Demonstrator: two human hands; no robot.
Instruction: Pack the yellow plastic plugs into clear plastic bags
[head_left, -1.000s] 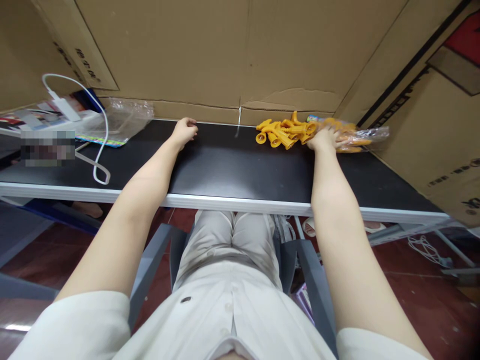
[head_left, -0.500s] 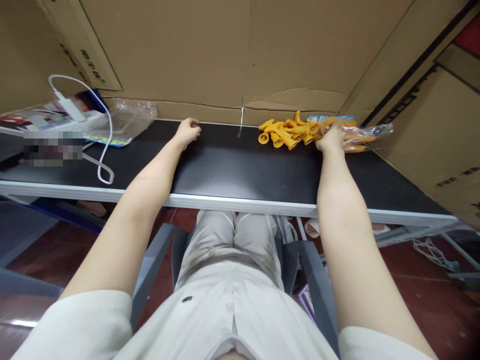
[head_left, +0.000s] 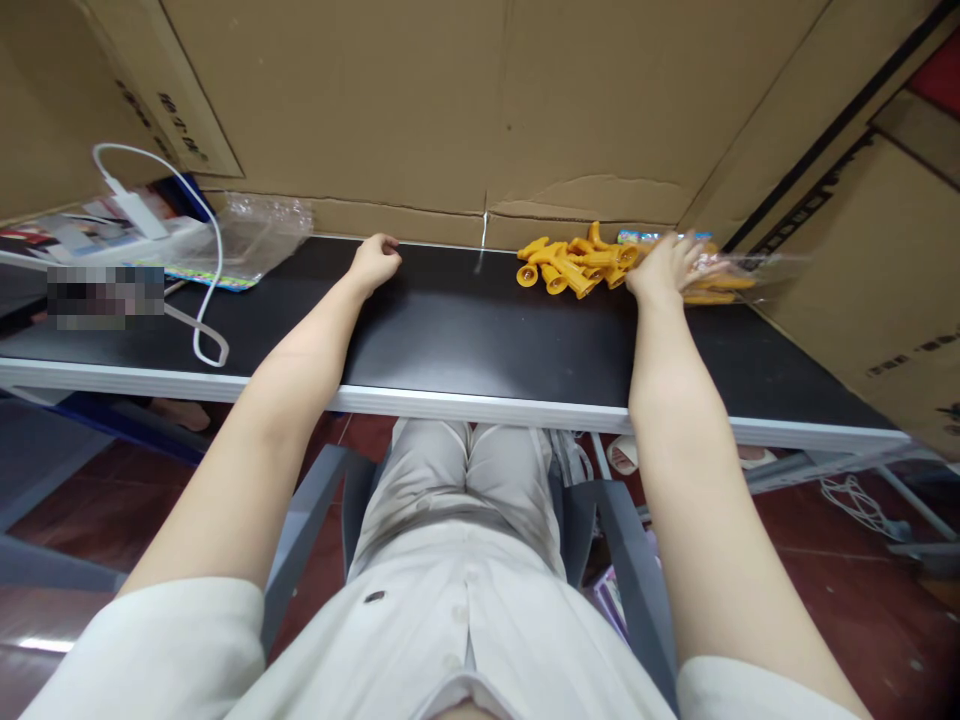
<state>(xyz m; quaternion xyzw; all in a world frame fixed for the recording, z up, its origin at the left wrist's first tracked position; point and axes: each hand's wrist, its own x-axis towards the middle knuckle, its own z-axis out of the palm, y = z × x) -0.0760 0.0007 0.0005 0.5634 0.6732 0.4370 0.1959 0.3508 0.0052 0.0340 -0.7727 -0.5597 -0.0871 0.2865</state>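
Several yellow plastic pieces, curved and with round flared ends, lie in a pile at the back of the black table, right of centre. Over the pile's right side is my right hand, fingers spread, gripping nothing. Just beyond it lies a clear plastic bag with a blue printed strip and more yellow pieces; my fingers partly hide it, and whether they touch it I cannot tell. My left hand rests near the table's back edge, left of centre, its fingers curled in and no object visible in them.
A flat clear plastic bag lies at the left, beside a white cable and printed papers. Cardboard walls enclose the table at the back and sides. Chair armrests flank my body.
My right hand's fingers have spread from a closed grip on the yellow pieces and bag at the right. The bag's right end lies flatter. My left hand has stayed put.
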